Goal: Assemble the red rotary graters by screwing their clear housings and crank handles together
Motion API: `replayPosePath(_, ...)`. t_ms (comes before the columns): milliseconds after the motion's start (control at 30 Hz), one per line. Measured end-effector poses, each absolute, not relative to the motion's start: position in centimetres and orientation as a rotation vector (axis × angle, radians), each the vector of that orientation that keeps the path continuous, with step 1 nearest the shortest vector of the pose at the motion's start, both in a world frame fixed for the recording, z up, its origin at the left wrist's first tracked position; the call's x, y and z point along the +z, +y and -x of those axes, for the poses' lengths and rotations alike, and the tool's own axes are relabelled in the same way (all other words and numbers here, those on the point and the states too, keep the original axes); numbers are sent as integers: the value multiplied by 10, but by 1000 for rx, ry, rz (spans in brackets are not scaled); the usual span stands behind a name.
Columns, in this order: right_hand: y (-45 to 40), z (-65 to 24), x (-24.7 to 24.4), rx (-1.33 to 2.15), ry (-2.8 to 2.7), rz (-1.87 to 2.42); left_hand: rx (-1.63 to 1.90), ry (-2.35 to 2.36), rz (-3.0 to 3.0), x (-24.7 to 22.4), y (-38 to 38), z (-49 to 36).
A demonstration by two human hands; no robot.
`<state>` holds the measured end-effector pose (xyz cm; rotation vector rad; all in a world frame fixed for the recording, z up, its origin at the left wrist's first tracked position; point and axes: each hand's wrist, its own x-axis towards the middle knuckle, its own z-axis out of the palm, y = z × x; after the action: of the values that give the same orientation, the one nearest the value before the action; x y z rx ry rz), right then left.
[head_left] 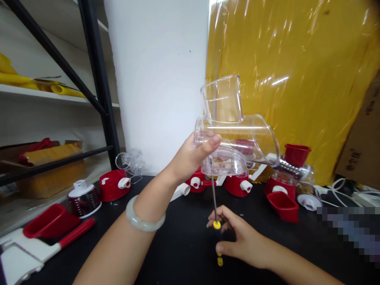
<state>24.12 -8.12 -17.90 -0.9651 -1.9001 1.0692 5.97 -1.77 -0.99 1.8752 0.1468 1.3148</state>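
My left hand (pixel 199 152) grips the left end of a clear plastic grater housing (pixel 231 130) and holds it up above the table. The housing has a wide barrel, a square feed chute pointing up and a round base below. In my right hand (pixel 234 237) is a screwdriver (pixel 218 233) with a black and yellow handle, held upright. Its long metal shaft rises to the underside of the housing's base; whether the tip touches a screw cannot be made out. A pale bangle (pixel 145 221) circles my left wrist.
Red grater bases (pixel 114 186), a grating drum (pixel 84 200), a red scoop-shaped part (pixel 53 221) and a white part with a red handle (pixel 77 233) lie on the black table (pixel 175 253). An assembled red grater (pixel 285 178) stands at right. Black-framed shelves (pixel 97 71) rise at left.
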Motion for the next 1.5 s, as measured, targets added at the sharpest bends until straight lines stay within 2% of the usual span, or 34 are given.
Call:
replayPosePath(233,-86,-241,-167,1248,-1988,917,1318,165,-1746,-9,-17,-63)
replayPosePath(333,-86,-240,-170,1318,-1975,861,1455,193,-1623,-6,-6,-59)
replayPosePath(433,-82,-239,-178,1158,-1929,832,1685,334,-1496,-8,12,-52)
replayPosePath(533,-74,-241,-180,798,-1636,805,1898,586,-1336,-16,20,-55)
replayPosePath(633,-66,-249,-167,446,-1310,798,1811,688,-1568,-32,7,-75)
replayPosePath(700,-62,-256,-154,425,-1163,831,1716,702,-1820,-44,-10,-93)
replayPosePath(933,-52,-277,-146,637,-1131,693,1356,538,-1897,-76,-35,-126)
replayPosePath(1167,-58,-278,-142,841,-1051,588,716,199,-1662,-47,-21,-89)
replayPosePath(1233,-61,-276,-139,927,-1044,563,705,291,-1755,-41,-14,-80)
replayPosePath(1367,-66,-270,-139,1098,-1078,517,1004,381,-1691,-49,-1,-88)
replayPosePath(1500,-68,-270,-141,1354,-1033,466,775,260,-1518,-70,6,-103)
